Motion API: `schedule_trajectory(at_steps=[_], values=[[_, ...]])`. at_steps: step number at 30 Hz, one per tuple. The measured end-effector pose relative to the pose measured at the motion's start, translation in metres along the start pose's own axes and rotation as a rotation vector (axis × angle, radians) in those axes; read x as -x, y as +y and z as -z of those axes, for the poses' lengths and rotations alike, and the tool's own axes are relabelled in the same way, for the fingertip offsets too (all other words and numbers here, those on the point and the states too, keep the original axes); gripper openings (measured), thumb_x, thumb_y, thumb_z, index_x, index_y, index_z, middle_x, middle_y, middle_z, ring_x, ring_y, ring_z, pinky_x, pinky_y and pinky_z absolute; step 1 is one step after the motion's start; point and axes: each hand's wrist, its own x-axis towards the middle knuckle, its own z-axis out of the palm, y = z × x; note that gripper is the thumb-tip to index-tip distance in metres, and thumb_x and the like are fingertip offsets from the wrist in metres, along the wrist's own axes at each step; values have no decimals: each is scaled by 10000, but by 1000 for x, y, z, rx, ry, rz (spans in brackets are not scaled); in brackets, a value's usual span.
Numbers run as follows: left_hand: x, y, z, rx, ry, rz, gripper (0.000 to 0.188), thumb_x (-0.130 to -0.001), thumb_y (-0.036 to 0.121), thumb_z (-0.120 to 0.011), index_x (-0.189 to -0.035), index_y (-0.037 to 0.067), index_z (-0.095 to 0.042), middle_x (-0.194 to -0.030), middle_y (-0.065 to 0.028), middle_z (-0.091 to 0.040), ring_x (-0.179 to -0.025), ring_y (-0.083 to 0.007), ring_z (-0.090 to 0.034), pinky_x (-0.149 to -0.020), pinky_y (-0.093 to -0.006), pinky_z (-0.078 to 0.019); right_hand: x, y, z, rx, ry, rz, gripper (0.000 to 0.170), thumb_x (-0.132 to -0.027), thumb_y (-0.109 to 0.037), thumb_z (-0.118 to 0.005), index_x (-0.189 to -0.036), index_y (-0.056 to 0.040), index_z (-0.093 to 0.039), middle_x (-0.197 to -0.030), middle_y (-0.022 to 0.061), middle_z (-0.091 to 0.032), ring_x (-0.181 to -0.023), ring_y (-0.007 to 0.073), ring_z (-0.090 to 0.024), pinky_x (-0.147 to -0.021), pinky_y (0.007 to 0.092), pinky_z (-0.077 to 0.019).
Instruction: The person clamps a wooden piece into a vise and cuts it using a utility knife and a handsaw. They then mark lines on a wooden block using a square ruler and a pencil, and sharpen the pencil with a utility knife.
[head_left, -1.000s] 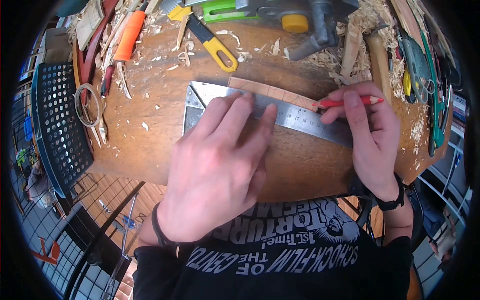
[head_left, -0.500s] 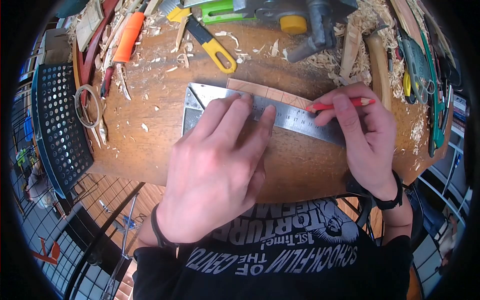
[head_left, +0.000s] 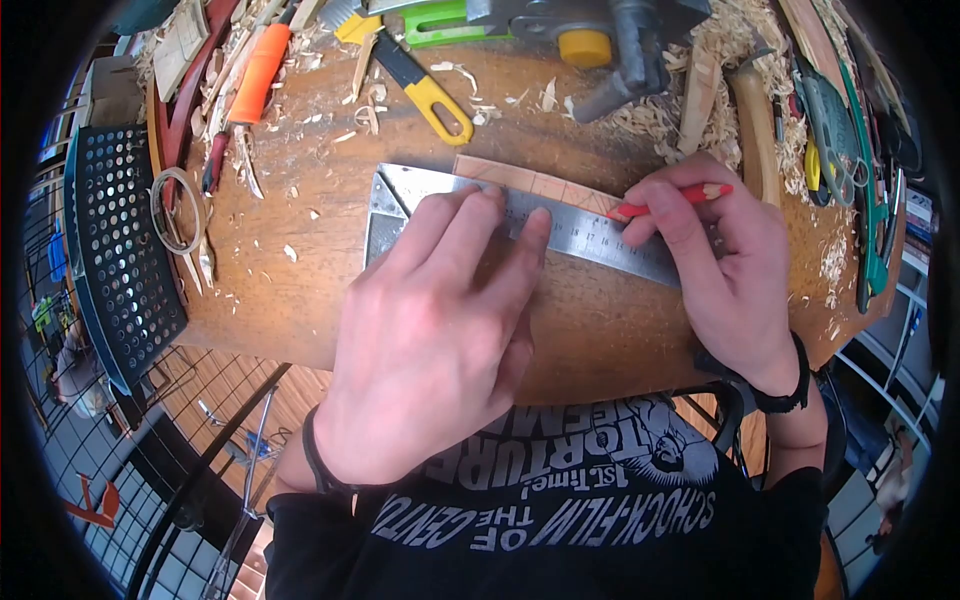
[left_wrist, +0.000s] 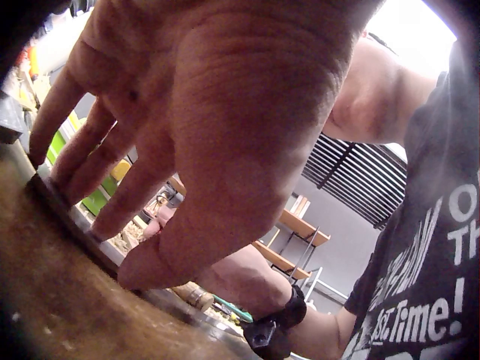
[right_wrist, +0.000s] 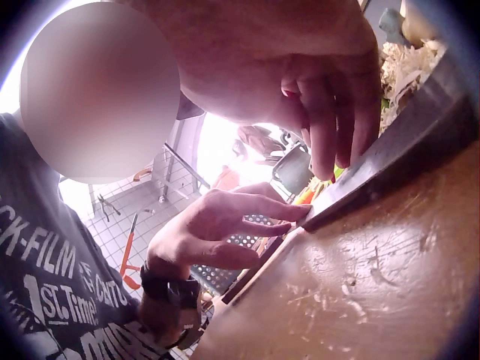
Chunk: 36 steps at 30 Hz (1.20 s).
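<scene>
A metal square with a ruled blade [head_left: 590, 236] lies over the near edge of a thin wooden strip [head_left: 540, 184] that bears pencil lines. The left hand [head_left: 425, 320] rests on the blade, its spread fingertips pressing down near the stock end. Between thumb and fingers the right hand [head_left: 735, 270] pinches a red pencil [head_left: 690, 196], whose tip touches the strip near its right end. In the left wrist view the left hand [left_wrist: 202, 127] has fingers extended down to the metal. The right wrist view shows the right hand [right_wrist: 300, 97] above the blade [right_wrist: 390, 157].
A yellow-and-black tool [head_left: 425, 95] lies beyond the strip, below a metal vise-like tool [head_left: 630, 50]. Wood shavings [head_left: 740, 100] and a wooden handle [head_left: 757, 130] are at the back right. A perforated black plate [head_left: 125, 240] and a tape ring [head_left: 160, 210] lie at left.
The right hand and pencil have moved left along the strip, and the pencil is tilted more. The square has shifted very slightly left. The left hand holds nearly the same place.
</scene>
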Motion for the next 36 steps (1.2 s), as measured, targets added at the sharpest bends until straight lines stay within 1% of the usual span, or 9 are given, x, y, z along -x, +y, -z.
schedule_trajectory(at_steps=[1,6,13,18,22,25,30,36], values=[[0,0,1,7,-3,6,639,-623,37,-710,-1255,105,-647,-1162,-148,-577,-1040,-318,-586,-844,-409,-543,0,-1,0,0,0,0,201,-1023,-133,-525,-1005,39,-628,-853,84,-688,-784,122,-655,-775,243,-483],[0,2,0,12,15,10,629,-621,44,-718,-1244,98,-649,-1162,-146,-576,-1030,-317,-586,-835,-407,-542,2,-5,8,190,-24,20,184,-1010,-104,-533,-987,47,-635,-886,95,-701,-763,118,-655,-736,239,-492],[0,3,-1,5,11,14,623,-615,55,-733,-1232,98,-655,-1165,-144,-572,-1017,-319,-587,-823,-405,-543,6,2,6,181,16,59,186,-1007,-92,-534,-981,51,-650,-904,107,-711,-752,114,-659,-716,228,-498],[0,2,-1,8,12,20,615,-617,55,-733,-1226,99,-660,-1162,-146,-572,-1014,-320,-589,-821,-407,-545,2,2,2,162,-10,111,188,-1005,-89,-543,-1013,58,-660,-880,112,-711,-774,137,-690,-718,232,-508],[0,1,-2,8,18,15,614,-616,59,-734,-1224,101,-662,-1166,-149,-572,-1015,-317,-590,-819,-405,-547,-1,0,2,152,-28,103,193,-1009,-92,-538,-1013,59,-659,-890,116,-711,-774,144,-695,-714,232,-511],[0,2,-2,8,22,12,616,-616,62,-735,-1227,103,-661,-1167,-149,-573,-1015,-315,-591,-819,-405,-548,0,1,4,154,-18,105,200,-1010,-99,-539,-1008,61,-657,-901,119,-711,-758,142,-688,-711,232,-510],[0,1,-1,7,34,3,621,-615,66,-737,-1230,104,-659,-1166,-149,-574,-1015,-315,-592,-821,-407,-548,3,1,9,234,-27,66,204,-1010,-112,-539,-993,58,-652,-919,110,-715,-727,121,-666,-690,230,-502],[0,1,-1,11,28,3,616,-625,68,-741,-1234,101,-656,-1159,-152,-572,-1021,-318,-591,-821,-409,-549,4,2,9,230,-25,82,202,-1012,-109,-532,-983,53,-647,-953,113,-721,-723,112,-655,-679,233,-501]])
